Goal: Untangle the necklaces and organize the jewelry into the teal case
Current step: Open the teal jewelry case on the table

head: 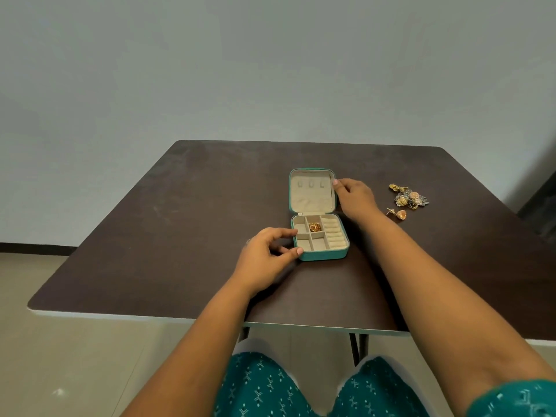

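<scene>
The teal case [323, 254] lies open on the dark table, its beige-lined lid [311, 191] standing up at the back. A small heap of gold jewelry [315, 226] sits in the top middle compartment. My left hand [267, 251] grips the case's left front edge between thumb and fingers. My right hand [355, 198] rests against the lid's right edge, thumb on the rim. A tangled pile of gold and dark jewelry [409, 197] lies on the table to the right of my right hand. A gold earring [397, 213] lies just in front of that pile.
The brown table [180, 236] has rounded far corners and a pale front edge. A grey wall rises behind it. My knees in teal patterned cloth [270, 389] show below the front edge, beside thin dark table legs [359, 347].
</scene>
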